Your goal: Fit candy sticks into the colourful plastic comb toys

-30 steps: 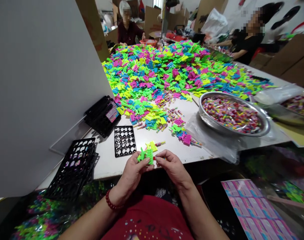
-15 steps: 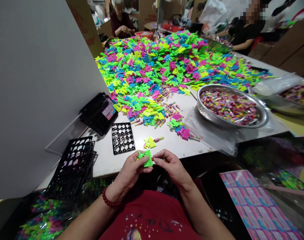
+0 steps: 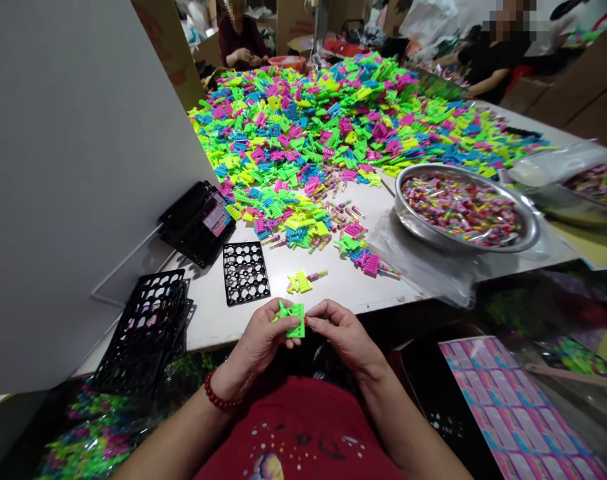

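Note:
My left hand point(image 3: 266, 337) is closed on a green plastic toy piece point(image 3: 296, 321), its thumb across the front. Between the thumb and fingers of my right hand point(image 3: 346, 333) is a small candy tube, mostly hidden, with its red end point(image 3: 306, 321) against the right edge of the green piece. Just beyond my hands, a yellow toy piece point(image 3: 299, 282) lies on the table with a candy tube point(image 3: 318, 274) sticking out of it. A pink toy piece point(image 3: 369, 263), also with a tube, lies farther right.
A black grid tray point(image 3: 245, 273) lies left of my hands, with more black trays point(image 3: 138, 327) at the table edge. Behind rises a heap of coloured toy pieces point(image 3: 303, 133). A steel bowl of candy tubes point(image 3: 463, 207) stands right. Two people sit across the table.
The green piece has turned slightly more upright in my left hand. My right hand keeps the tube at its edge. The view has shifted a little.

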{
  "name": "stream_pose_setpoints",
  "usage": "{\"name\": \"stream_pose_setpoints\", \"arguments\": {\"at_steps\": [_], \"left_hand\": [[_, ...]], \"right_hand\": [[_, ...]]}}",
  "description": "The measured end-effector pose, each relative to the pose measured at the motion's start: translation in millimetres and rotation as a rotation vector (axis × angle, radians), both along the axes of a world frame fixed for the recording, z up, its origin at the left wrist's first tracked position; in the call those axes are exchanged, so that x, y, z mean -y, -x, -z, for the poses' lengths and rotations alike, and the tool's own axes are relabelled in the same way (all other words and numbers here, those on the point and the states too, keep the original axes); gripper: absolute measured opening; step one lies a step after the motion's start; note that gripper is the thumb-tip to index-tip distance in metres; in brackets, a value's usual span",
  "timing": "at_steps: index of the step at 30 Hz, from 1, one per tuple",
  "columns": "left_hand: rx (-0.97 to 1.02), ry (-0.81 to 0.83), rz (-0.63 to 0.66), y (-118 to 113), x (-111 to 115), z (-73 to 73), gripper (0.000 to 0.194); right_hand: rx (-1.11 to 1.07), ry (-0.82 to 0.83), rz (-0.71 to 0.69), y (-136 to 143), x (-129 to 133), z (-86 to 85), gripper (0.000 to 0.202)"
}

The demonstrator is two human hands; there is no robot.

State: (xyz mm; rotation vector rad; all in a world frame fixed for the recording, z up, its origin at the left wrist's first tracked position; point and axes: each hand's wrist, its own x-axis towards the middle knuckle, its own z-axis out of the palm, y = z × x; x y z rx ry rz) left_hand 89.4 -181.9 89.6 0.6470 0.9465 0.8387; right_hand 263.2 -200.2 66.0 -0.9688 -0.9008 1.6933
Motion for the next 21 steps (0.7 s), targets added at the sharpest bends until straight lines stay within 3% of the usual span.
{"name": "stream_pose_setpoints", "arguments": {"at_steps": [7,13,21], "left_hand": [[-0.043,-0.069,-0.022,-1,4,2.5,0.038],[-0.193,-0.163,-0.004,-4,7,-7.8,0.037],[-0.446,-0.333,0.028,-4,11,-3.5,0.028]], "right_hand": [[-0.119,0.058,0.020,5,2,-1.8,0.027],[-0.146,0.029,0.020,7,4,-3.0,0.026],[0.076,-0.115,0.047,1,4,-3.3,0.021]]}}
